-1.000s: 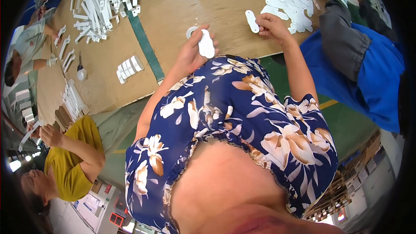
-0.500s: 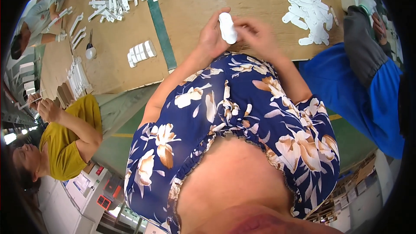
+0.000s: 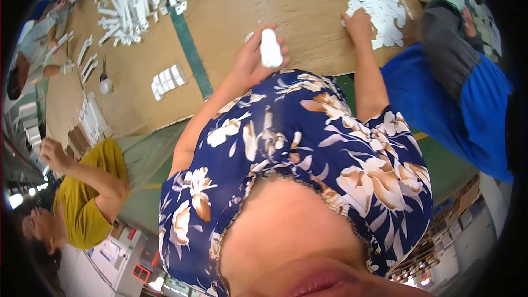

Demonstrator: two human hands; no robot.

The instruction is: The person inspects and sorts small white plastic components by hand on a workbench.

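In my left hand (image 3: 254,58) rests a white, flat piece with rounded ends (image 3: 270,48), perhaps several in a stack, with my fingers wrapped round it just in front of my body. My right hand (image 3: 359,23) reaches out to the left edge of a pile of similar white flat pieces (image 3: 379,8). Its fingertips are closed on a white piece (image 3: 344,20) there, mostly hidden by the fingers. To the left on the table lies a neat row of white stacks (image 3: 168,81).
A heap of long white strips (image 3: 135,8) covers the table's far left. Scissors (image 3: 104,74) lie near it. A green stripe (image 3: 188,49) crosses the brown tabletop (image 3: 228,8). A person in yellow (image 3: 91,195) works at left; one in blue (image 3: 434,88) is close at right.
My right hand has left my left hand and moved right to the pile of white pieces. The left hand still holds its white piece. The view has shifted slightly.
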